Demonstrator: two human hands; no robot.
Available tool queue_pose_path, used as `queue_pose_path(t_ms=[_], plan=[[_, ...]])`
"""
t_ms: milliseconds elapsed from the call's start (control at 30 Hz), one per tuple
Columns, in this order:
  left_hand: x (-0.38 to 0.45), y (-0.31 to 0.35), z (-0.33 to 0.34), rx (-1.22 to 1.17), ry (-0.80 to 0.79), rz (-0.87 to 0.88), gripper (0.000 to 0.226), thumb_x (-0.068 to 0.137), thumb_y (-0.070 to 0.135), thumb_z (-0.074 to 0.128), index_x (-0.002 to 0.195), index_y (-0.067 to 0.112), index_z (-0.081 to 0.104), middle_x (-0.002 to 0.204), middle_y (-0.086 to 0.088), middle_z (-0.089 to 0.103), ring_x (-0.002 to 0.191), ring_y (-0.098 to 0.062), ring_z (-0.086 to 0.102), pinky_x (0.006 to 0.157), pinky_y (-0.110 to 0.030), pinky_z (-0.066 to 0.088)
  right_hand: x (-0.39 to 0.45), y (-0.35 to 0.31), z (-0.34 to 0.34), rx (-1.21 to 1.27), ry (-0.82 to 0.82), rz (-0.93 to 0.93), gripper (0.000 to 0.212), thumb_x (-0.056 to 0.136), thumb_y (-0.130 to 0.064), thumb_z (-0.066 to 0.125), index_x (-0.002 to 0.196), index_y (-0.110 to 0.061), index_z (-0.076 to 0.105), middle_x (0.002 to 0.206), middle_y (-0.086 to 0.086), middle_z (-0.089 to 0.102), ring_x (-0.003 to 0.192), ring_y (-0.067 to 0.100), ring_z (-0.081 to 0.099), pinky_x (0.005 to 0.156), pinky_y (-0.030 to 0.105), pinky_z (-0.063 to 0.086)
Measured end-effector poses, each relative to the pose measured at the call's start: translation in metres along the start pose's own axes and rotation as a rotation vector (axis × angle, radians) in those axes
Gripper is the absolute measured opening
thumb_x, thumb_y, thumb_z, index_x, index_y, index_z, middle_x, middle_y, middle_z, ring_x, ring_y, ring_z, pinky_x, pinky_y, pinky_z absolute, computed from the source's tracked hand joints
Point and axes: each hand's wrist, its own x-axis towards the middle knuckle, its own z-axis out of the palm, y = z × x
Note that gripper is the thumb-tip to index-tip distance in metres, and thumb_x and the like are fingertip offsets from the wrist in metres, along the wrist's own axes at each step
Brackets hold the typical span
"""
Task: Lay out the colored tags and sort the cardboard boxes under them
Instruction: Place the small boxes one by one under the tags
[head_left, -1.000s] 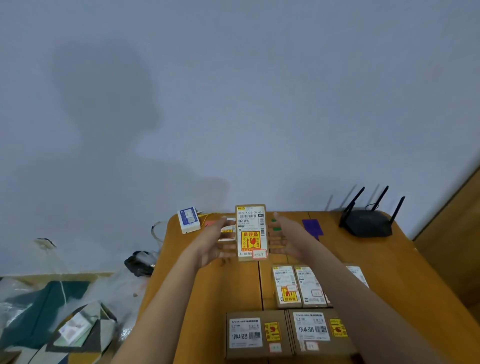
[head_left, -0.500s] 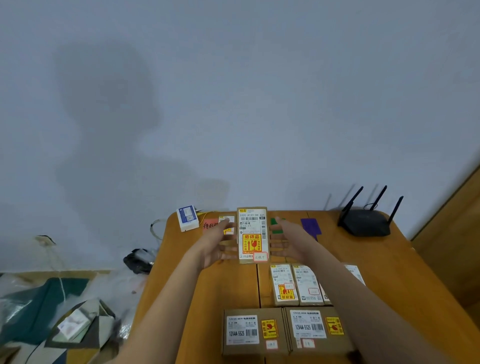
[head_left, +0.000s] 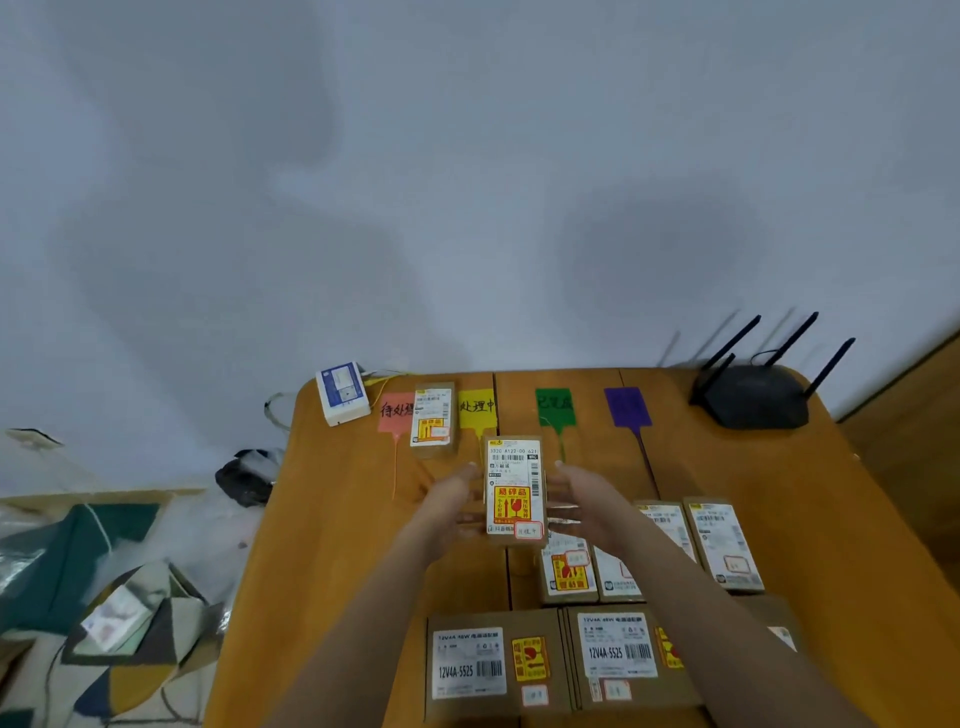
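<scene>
L hand (head_left: 451, 506) & R hand (head_left: 584, 506), fingers straight, pressing sides of cardboard box (head_left: 514, 491), below yellow tag (head_left: 477, 408), above tabletop (head_left: 332, 519)

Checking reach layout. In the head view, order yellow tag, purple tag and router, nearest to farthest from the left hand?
1. yellow tag: just beyond the left hand, slightly to its right.
2. purple tag: farther right, along the back row.
3. router: far right back corner of the table.
</scene>
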Motion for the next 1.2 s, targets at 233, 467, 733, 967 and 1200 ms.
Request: queue_pose_path(t_ms=[233,467,733,967,1200], plan=[[0.088,0.036,0.025,0.008,0.077,-0.061,0.031,0.103,0.04,0.04,0.116,0.015,0.054,0.125,-0.013,0.06,0.113,-0.032,0.056,0.096,-0.047,0.05,0.088,-0.033,-0.008,-0.017,0.045,0.056,0.035,0.102,-0.038,0.046,0.115,-0.011,0.063,0.111,0.014,0.069,0.106,0.032,0.064,0.1,0.05,0.051],[0.168,0.059,0.036,0.022,0.027,-0.07,0.024,0.102,0.033,0.041,0.097,0.018,0.06,0.1,-0.006,0.068,0.099,-0.024,0.063,0.103,-0.049,0.047,0.184,-0.057,-0.016,-0.065,0.064,0.076,0.033,0.099,-0.038,0.051,0.115,-0.012,0.063,0.111,0.011,0.07,0.107,0.03,0.064,0.098,0.048,0.052],[0.214,0.074,0.041,-0.005,0.043,-0.047,0.026,0.102,0.032,0.042,0.093,0.018,0.061,0.098,-0.007,0.071,0.099,-0.025,0.067,0.1,-0.048,0.05,0.231,-0.073,-0.012,-0.033,0.16,0.041,0.022,0.097,-0.031,0.056,0.092,-0.012,0.065,0.088,0.006,0.074,0.094,0.029,0.071,0.096,0.048,0.055],[0.223,0.076,0.044,-0.013,0.062,0.013,0.024,0.101,0.03,0.043,0.088,0.023,0.062,0.089,0.003,0.068,0.092,-0.013,0.063,0.105,-0.047,0.045,0.236,-0.078,-0.008,-0.008,0.21,-0.003,0.018,0.098,-0.027,0.054,0.086,-0.016,0.062,0.079,0.003,0.072,0.075,0.021,0.069,0.093,0.047,0.057],[0.226,0.083,0.046,-0.044,0.071,0.013,0.024,0.1,0.026,0.044,0.092,0.016,0.064,0.092,-0.002,0.071,0.097,-0.02,0.066,0.103,-0.045,0.049,0.233,-0.087,-0.006,0.032,0.187,-0.021,0.015,0.097,-0.024,0.055,0.095,-0.013,0.066,0.092,0.005,0.075,0.082,0.023,0.071,0.095,0.046,0.057]])
